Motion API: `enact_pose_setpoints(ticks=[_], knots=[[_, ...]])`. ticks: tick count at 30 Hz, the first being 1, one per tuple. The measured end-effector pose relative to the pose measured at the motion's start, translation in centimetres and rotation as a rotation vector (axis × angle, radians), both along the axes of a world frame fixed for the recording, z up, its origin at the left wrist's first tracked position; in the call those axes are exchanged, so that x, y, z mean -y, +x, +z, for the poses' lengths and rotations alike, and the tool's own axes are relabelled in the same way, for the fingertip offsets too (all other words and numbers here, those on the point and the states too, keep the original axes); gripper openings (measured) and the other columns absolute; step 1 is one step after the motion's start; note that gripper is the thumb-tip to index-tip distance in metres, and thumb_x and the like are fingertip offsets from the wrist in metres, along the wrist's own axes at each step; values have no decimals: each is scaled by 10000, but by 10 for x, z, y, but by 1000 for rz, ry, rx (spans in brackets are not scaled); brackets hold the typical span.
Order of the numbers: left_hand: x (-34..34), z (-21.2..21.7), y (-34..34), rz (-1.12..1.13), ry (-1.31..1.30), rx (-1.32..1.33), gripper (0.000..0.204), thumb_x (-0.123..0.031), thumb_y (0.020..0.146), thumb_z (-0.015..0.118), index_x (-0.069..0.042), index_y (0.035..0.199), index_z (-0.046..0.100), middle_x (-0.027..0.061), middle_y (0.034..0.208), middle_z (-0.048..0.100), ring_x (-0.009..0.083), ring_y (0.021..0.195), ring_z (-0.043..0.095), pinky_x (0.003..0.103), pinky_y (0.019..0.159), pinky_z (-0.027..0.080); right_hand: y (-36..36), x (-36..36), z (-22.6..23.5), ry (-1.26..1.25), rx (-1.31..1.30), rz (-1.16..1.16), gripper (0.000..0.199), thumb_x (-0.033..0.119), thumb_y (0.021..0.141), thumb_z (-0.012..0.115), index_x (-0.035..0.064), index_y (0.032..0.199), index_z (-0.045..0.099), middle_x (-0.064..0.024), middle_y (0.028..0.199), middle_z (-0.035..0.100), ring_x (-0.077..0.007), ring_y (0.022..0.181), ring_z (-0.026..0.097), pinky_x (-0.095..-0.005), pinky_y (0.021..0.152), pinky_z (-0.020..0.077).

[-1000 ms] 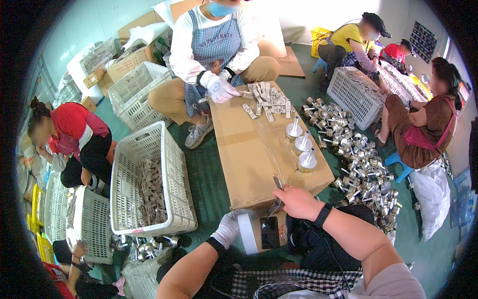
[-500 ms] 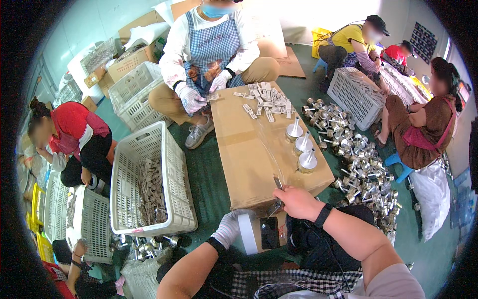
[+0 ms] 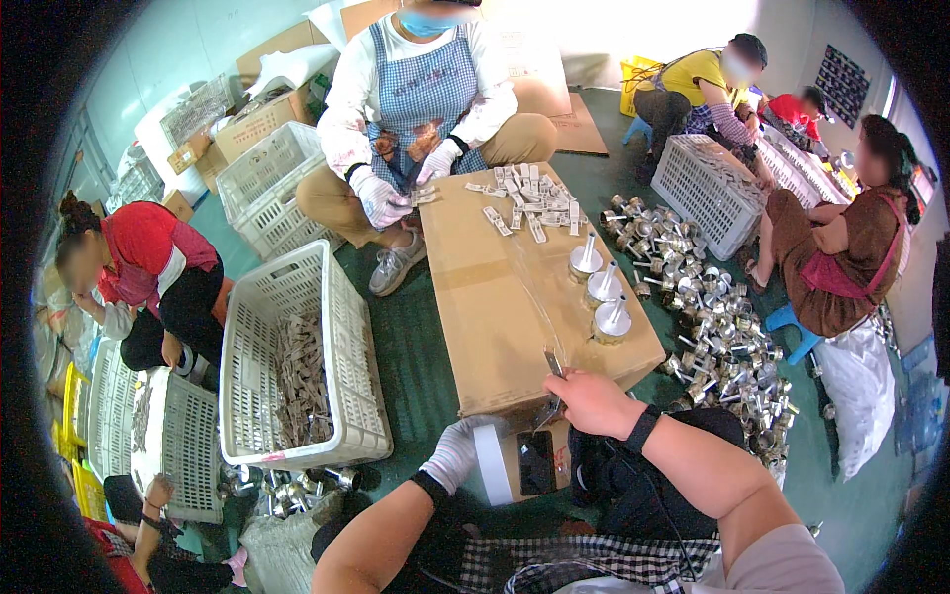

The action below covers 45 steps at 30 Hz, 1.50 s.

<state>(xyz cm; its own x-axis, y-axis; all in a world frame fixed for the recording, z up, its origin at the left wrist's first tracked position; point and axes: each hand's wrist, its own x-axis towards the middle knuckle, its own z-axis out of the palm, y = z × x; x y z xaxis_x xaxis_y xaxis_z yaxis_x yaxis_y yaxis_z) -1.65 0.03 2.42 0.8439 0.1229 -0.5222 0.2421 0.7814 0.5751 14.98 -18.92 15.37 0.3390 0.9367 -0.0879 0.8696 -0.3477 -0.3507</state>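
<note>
Red-shirted co-worker [image 3: 794, 111] at far right has shifted slightly right since the last frame; own hands unchanged. Right hand [image 3: 597, 403]: fingers closed in a pinch on slim metal tool [image 3: 551, 362], at near edge of the carton [image 3: 485, 317]. Tool lies just left of that hand, long axis roughly fore-aft. Left hand [image 3: 453, 450], gloved, is farther off, lower left, at white curved piece [image 3: 492, 465]; fingers mostly hidden, can't tell openness or grip.
</note>
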Motion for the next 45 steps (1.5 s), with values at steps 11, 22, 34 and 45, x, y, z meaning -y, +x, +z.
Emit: enact_pose_setpoints(ticks=[11, 22, 34, 45], knots=[[-1, -2, -1, -35, 24, -14, 314, 73, 725, 640, 4, 1029, 599, 97, 903, 647, 173, 702, 618, 311, 658, 555, 0, 0, -1, -5, 3, -3, 244, 3, 716, 543, 0, 952, 481, -219, 925, 564, -377, 883, 579, -446, 752, 489], [-1, -8, -3, -83, 135, 53, 382, 66, 682, 694, -15, 1047, 616, 59, 842, 652, 139, 678, 608, 287, 650, 543, 2, 0, -1, -66, -22, -27, 362, 26, 700, 620, 60, 1030, 477, -174, 964, 559, -354, 924, 564, -430, 777, 468], [3, 5, -4, -116, 240, 82, 414, 49, 655, 737, -30, 1046, 627, 27, 811, 645, 108, 676, 586, 256, 646, 516, 3, 1, -2, -67, -7, -25, 359, 35, 697, 628, 58, 1024, 480, -169, 936, 566, -347, 900, 573, -427, 762, 472], [-1, -8, -4, -102, 220, 107, 439, 37, 640, 756, -31, 1053, 622, 30, 808, 647, 109, 680, 590, 267, 656, 525, 3, 2, -7, -7, 31, -16, 348, 48, 694, 639, 54, 1007, 487, -164, 914, 572, -341, 878, 580, -427, 742, 478]])
